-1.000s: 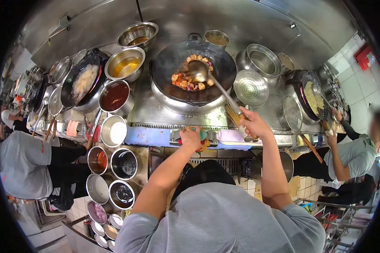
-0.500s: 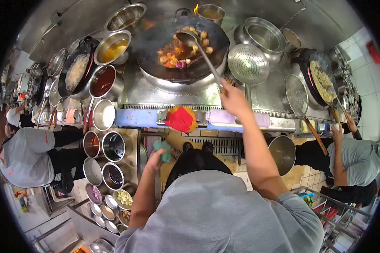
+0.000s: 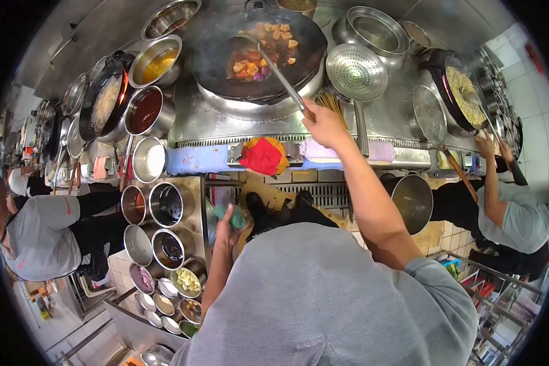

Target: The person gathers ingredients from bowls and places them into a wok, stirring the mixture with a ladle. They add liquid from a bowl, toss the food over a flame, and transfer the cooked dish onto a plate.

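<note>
My right hand (image 3: 325,124) is closed around the handle of a long metal ladle (image 3: 282,78). The ladle's bowl rests at the left side of a large black wok (image 3: 311,67) on the stove. Browned chunks and red and purple pieces of food (image 3: 250,67) lie in reddish sauce there, with steam rising. Down by my left side, my left hand (image 3: 224,230) grips a bunched green cloth (image 3: 238,218); part of its fingers is hidden.
A perforated strainer (image 3: 357,72) lies right of the wok. To the left stand a yellow-oil bowl (image 3: 155,64) and a red-sauce pot (image 3: 145,111). A red cloth (image 3: 263,157) sits on the front edge. Co-workers (image 3: 512,210) stand on both sides.
The ladle's bowl has moved left in the wok, and the browned chunks lie more spread out. My left hand still holds the cloth. The whole view has shifted slightly.
</note>
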The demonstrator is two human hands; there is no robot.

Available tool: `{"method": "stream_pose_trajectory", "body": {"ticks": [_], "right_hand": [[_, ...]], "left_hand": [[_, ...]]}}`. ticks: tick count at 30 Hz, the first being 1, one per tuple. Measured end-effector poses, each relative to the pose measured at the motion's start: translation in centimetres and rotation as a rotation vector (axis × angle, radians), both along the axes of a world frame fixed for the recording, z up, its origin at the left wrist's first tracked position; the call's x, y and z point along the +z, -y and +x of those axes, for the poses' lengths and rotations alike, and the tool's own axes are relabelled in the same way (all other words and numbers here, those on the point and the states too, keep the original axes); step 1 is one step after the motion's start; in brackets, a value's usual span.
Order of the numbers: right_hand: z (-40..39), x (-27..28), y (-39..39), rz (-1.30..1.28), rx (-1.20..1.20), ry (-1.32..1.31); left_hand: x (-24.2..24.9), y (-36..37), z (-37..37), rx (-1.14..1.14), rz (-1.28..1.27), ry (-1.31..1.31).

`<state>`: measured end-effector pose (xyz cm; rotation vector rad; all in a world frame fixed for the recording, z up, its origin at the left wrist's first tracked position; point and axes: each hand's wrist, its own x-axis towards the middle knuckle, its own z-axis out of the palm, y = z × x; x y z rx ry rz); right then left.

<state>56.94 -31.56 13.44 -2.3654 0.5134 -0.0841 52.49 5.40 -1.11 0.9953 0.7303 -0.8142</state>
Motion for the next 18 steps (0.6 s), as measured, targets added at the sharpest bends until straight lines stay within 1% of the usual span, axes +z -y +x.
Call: {"method": "stream_pose_trajectory", "body": {"ticks": [2,3,4,6,7,10,11,12,14,15,16,18], "right_hand": [[-1.8,1.2,1.8,0.181,0.105,-0.054],[-2.5,3.4,2.3,0.204,0.085,-0.138],[-2.3,4.3,2.4,0.195,0.090,-0.136],[-2.5,5.0,1.9,-0.026,-0.009,-0.075],[-1.4,4.0,0.9,-0.037,-0.052,-0.053],[0.7,-0.7,-1.2,-0.077,-0.054,0.019],[0.2,-1.7,-0.8,-0.046,0.003,0.094],[-0.5,-0.7,-0.1,-0.045,-0.003,0.099],[-2.5,3.5,1.1,0.653,-0.130,-0.078],[-2.8,5.2,1.2,0.650,-0.161,-0.060],[-2.6,5.3,1.1,0.652,-0.167,-0.061],[-0.9,5.4,1.3,0.523,-0.206,0.033]], "left_hand": [[3.7,1.0,1.5,0.011,-0.032,0.034],[4.8,1.5,2.6,0.032,-0.059,0.062],[5.1,1.6,3.7,0.037,-0.067,0.066],[5.3,1.4,5.1,-0.099,0.024,0.175],[5.7,1.8,5.7,-0.102,0.052,0.216],[6.1,1.9,7.0,-0.158,0.016,0.273],[6.1,1.7,7.2,-0.165,-0.004,0.263],[6.2,1.5,7.4,-0.172,-0.003,0.269],[6.4,1.1,7.0,-0.178,-0.100,0.269],[6.1,0.6,7.0,-0.202,-0.107,0.269],[5.8,0.2,6.7,-0.207,-0.107,0.266],[5.4,-0.2,6.4,-0.223,-0.080,0.197]]}}
